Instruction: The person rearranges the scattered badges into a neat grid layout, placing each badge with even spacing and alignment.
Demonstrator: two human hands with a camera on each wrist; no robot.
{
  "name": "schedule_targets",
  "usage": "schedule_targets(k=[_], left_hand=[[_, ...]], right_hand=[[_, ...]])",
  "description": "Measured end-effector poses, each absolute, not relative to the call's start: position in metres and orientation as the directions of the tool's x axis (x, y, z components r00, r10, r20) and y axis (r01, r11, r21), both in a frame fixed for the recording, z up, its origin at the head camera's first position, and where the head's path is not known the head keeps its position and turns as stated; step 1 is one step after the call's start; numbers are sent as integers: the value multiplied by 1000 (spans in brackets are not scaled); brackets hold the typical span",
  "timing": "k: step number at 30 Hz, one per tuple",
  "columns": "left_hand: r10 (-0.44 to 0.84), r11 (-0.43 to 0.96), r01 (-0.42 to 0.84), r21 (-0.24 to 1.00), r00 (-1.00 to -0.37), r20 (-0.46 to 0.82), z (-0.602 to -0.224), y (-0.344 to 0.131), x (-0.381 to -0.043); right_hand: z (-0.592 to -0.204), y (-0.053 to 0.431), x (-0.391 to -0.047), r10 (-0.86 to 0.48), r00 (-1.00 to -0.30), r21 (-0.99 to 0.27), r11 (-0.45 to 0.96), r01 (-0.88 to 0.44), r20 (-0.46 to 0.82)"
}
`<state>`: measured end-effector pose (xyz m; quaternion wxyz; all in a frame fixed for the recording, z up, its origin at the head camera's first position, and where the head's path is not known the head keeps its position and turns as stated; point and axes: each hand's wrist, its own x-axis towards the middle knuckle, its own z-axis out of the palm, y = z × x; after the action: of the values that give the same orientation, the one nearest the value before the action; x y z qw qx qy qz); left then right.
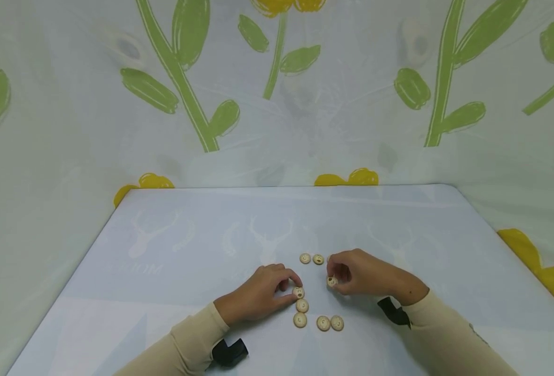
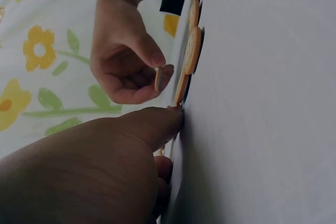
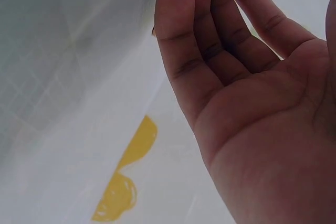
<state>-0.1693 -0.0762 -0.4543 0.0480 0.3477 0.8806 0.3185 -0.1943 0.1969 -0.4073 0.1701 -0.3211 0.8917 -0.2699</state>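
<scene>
My left hand point(image 1: 261, 293) lies low over the table, its thumb and index finger pinching a small round beige disc point(image 1: 298, 292) with dark marks. Directly below it come two more discs, one of them a plain-edged disc point(image 1: 300, 319), in a short column. To the right, my right hand point(image 1: 354, 272) holds another marked disc point(image 1: 332, 282) between thumb and fingertips. The left wrist view shows this held disc point(image 2: 157, 79) edge-on, apart from the tabletop. In the right wrist view the palm and curled fingers point(image 3: 181, 19) fill much of the picture, largely hiding the disc.
Two discs, including a pale disc point(image 1: 305, 258), lie behind the hands; another is partly covered by the right hand. Nearer me a pair of discs point(image 1: 323, 323) sits side by side. The white table point(image 1: 164, 250) ends at a flower-patterned cloth point(image 1: 277, 130).
</scene>
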Motion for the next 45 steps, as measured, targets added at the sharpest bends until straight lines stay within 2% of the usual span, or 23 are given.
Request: schedule_targets(k=[45], left_hand=[[636, 556, 561, 613, -762, 121, -454, -75, -169]], right_hand=[[-414, 202, -201, -591, -803, -498, 721, -483, -76]])
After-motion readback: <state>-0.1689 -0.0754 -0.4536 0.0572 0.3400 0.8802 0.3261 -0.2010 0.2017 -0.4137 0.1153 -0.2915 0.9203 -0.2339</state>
